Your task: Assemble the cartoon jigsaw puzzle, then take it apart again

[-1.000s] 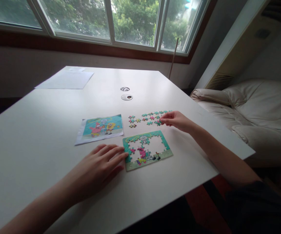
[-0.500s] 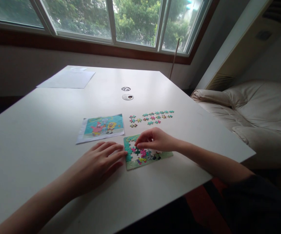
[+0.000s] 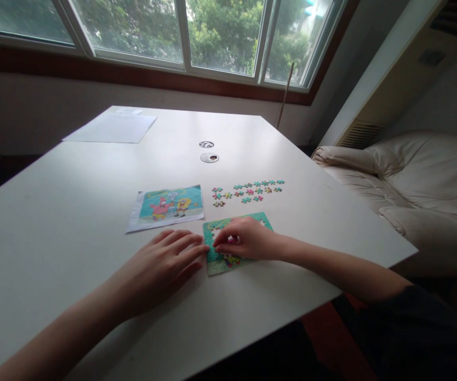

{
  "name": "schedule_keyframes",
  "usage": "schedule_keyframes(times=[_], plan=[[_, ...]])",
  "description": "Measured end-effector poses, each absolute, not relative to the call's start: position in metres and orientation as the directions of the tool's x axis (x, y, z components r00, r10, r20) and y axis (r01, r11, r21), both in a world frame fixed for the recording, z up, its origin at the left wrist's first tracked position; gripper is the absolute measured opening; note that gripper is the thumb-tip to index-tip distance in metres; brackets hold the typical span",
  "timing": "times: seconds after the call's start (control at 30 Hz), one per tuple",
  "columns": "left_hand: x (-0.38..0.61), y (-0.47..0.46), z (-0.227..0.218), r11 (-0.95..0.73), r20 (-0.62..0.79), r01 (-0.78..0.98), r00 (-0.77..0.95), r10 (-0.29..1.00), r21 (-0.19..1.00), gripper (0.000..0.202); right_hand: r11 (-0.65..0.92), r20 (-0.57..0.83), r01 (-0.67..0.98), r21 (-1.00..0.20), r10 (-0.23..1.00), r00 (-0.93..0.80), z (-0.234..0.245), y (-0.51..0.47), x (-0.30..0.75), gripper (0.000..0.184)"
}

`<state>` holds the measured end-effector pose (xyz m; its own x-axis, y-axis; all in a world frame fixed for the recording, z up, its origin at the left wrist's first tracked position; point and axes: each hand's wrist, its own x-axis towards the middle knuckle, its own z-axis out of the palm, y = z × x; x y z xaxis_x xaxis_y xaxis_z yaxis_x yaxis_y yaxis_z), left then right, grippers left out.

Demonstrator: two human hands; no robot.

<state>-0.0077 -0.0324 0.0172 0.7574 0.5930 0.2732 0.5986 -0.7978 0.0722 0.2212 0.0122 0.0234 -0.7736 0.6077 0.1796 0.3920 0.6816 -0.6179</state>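
A partly filled jigsaw puzzle point(image 3: 216, 267) with a green border lies flat near the table's front. My left hand point(image 3: 168, 256) rests palm down with its fingers stretched out, and its fingertips touch the puzzle's left edge. Over the puzzle is my right hand point(image 3: 248, 238), thumb and forefinger pinched at the inner side of the left border. They are on a small puzzle piece, mostly hidden by the fingertips. This hand also covers much of the puzzle's middle and right. Just behind, a printed picture sheet point(image 3: 171, 205) shows the cartoon characters in colour.
Several loose puzzle pieces point(image 3: 250, 191) lie in rows behind the puzzle. Two round inserts point(image 3: 209, 157) are set in the white table point(image 3: 73, 227). White paper point(image 3: 111, 128) lies at the far left corner. A cream sofa point(image 3: 414, 185) stands to the right.
My right hand has moved down and slightly left over the puzzle, its fingertips now closer to the left border. More of the puzzle's top right shows. My left hand stays at the edge.
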Motion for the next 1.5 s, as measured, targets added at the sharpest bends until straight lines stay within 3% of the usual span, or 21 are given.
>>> schedule_keyframes(times=[0.27,0.83,1.13,1.3,1.5], plan=[[-0.006,-0.034,0.019,-0.805,0.275,0.591,0.766,0.581,0.056,0.023,0.752,0.299,0.416,-0.511,0.610,-0.734,0.017,0.014,0.226,0.010],[-0.002,-0.040,0.018,-0.817,0.229,0.566,0.786,0.575,0.107,0.028,0.798,0.305,0.472,-0.375,0.587,-0.750,0.015,0.018,0.226,0.014],[-0.002,-0.037,0.015,-0.805,0.229,0.584,0.774,0.590,0.103,0.028,0.875,0.310,0.373,-0.309,0.464,-0.830,0.020,0.012,0.229,0.015],[-0.004,-0.038,0.014,-0.820,0.237,0.570,0.791,0.563,0.045,0.029,0.864,0.274,0.371,-0.340,0.469,-0.840,0.021,0.012,0.229,0.016],[-0.002,-0.041,0.017,-0.837,0.239,0.547,0.814,0.530,-0.006,0.031,0.812,0.194,0.344,-0.472,0.476,-0.858,0.032,0.020,0.245,0.017]])
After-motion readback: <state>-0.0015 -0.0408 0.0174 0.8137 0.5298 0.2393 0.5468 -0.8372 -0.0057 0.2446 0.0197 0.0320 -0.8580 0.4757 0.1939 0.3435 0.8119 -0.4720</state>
